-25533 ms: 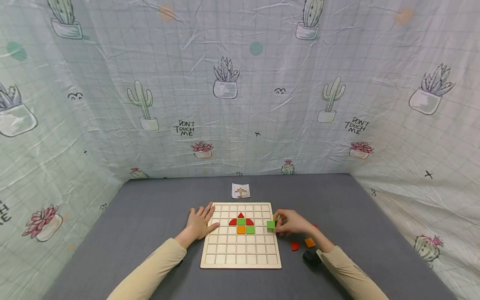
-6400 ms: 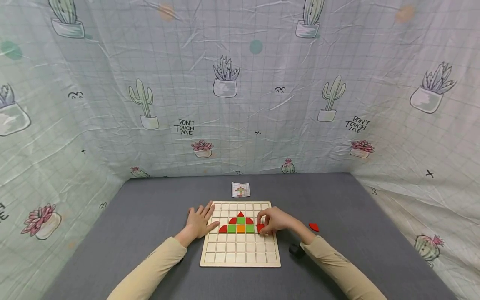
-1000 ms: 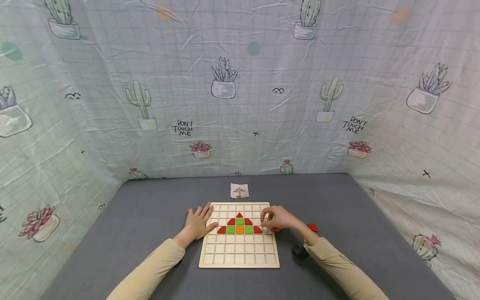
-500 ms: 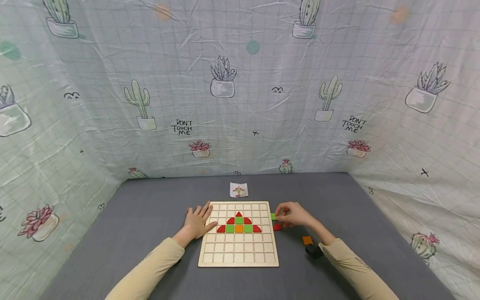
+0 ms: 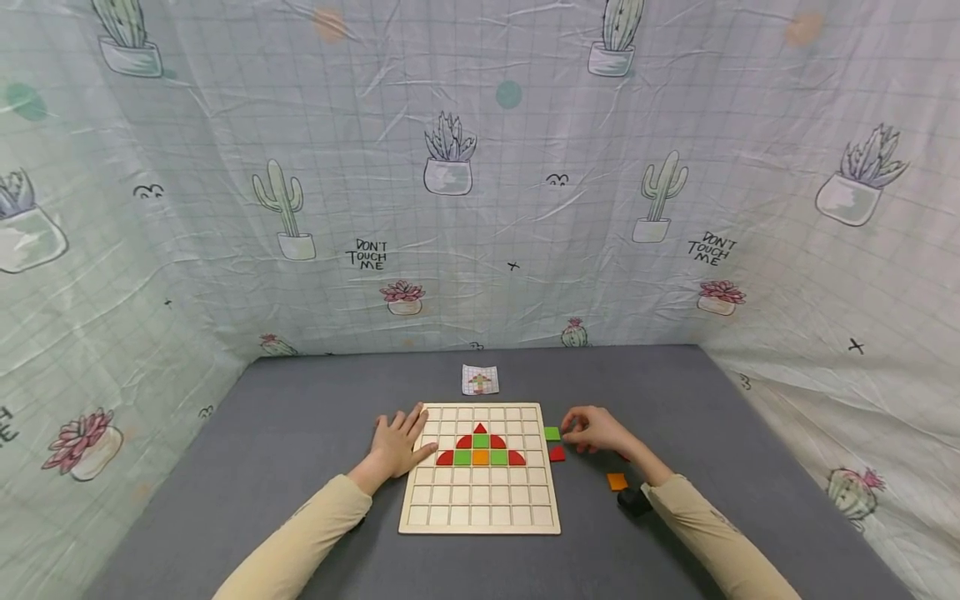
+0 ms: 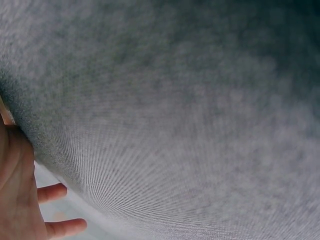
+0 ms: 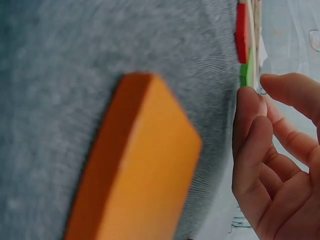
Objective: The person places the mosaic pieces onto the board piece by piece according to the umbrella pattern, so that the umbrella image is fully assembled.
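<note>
My left hand [image 5: 394, 445] lies with fingers spread on the left edge of a wooden grid board [image 5: 480, 518]. On the board sits a pattern: a red triangle [image 5: 480, 429], red rounded tiles [image 5: 516, 458], green squares [image 5: 462, 457] and an orange square [image 5: 480, 457]. Off the board's right edge hovers my right hand [image 5: 596, 431], fingers loosely bent, thumb apart, holding nothing. Just left of its fingertips lies a loose green square [image 5: 552, 433], with a red tile [image 5: 557, 454] below it. An orange tile [image 7: 145, 165] fills much of the right wrist view.
A small pattern card [image 5: 480, 380] lies behind the board on the grey table [image 5: 315, 433]. Another red tile [image 5: 624, 456] is mostly hidden under the right wrist. Near the right sleeve is a black object [image 5: 633, 501]. Printed cloth surrounds the table.
Earlier my right hand brought green and red tiles to the board, and the middle row grew at both ends. Since one second ago it has moved right off the board. My left hand stayed put.
</note>
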